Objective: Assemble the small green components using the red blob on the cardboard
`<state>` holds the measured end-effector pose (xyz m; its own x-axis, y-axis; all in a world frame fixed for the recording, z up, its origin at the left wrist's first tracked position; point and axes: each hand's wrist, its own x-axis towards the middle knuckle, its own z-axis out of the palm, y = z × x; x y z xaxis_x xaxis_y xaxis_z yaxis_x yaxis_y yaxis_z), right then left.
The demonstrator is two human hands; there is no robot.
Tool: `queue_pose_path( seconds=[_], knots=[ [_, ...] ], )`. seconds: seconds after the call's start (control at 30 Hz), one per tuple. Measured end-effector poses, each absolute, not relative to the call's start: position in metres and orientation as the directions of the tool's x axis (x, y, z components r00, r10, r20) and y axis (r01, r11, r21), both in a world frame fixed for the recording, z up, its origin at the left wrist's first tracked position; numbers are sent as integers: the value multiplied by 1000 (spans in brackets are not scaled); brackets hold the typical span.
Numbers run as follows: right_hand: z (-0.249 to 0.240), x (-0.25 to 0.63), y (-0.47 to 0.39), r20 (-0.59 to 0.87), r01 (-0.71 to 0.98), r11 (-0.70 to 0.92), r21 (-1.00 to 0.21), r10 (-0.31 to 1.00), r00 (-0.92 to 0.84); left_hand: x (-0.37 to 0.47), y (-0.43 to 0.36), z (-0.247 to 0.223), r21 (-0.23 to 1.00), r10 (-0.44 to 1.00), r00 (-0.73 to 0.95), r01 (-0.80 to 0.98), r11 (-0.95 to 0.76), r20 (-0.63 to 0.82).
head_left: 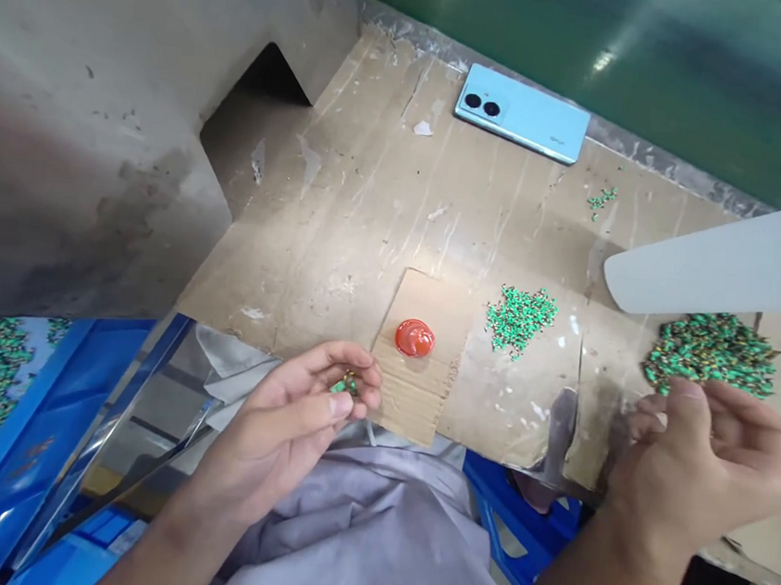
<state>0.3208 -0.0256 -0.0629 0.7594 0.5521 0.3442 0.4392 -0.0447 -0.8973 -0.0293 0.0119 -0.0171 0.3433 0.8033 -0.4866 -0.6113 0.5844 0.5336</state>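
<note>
My left hand is curled palm up around a few small green pieces, just left of a cardboard piece. A glossy red blob lies on that cardboard. My right hand is at the near edge of a large pile of green and gold pieces, its fingers curled together; what they hold, if anything, is hidden. Between the hands, a smaller pile of green pieces rests on the cardboard-covered table.
A light blue phone lies at the back, near a few scattered green pieces. A white rounded bar reaches in from the right. Grey metal housing stands at left, above a blue tray of green pieces.
</note>
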Motion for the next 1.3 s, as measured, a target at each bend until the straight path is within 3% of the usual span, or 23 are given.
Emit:
queue_pose_path(
  seconds=[0.07, 0.13, 0.27, 0.37, 0.67, 0.77, 0.9, 0.97, 1.07, 1.3],
  knots=[
    [-63, 327, -26, 409, 522, -50, -852, 558, 722, -30, 11, -18, 532, 802, 332, -614, 583, -496],
    [-60, 320, -27, 468, 651, -58, -757, 647, 602, -29, 9, -19, 512, 787, 337, -615, 599, -516],
    [-54, 291, -22, 325, 771, 31, -637, 917, 233, -26, 5, -20, 467, 761, 400, -615, 636, -510],
    [-54, 282, -14, 276, 804, 127, -581, 960, 48, -26, 4, -21, 476, 755, 442, -590, 652, -485],
    [-58, 292, -13, 224, 890, 95, -447, 975, 9, -20, -4, -26, 629, 790, 366, -479, 613, -492],
    [-51, 277, -19, 265, 827, 141, -545, 964, 10, -20, -9, -27, 701, 786, 398, -369, 610, -473],
    [-35, 234, -22, 283, 446, 351, -823, 935, -214, -17, -13, -26, 804, 783, 426, -184, 566, -454],
    [-30, 213, -19, 304, 355, 401, -845, 904, -300, -14, -13, -25, 850, 812, 384, -116, 514, -439],
    [-28, 197, -14, 323, 364, 415, -834, 902, -287, -12, -11, -23, 917, 883, 272, -6, 399, -382],
    [-36, 199, -13, 185, 275, 266, -924, 940, -288, -19, -5, -20, 924, 884, 268, 100, 369, -382]
  ],
)
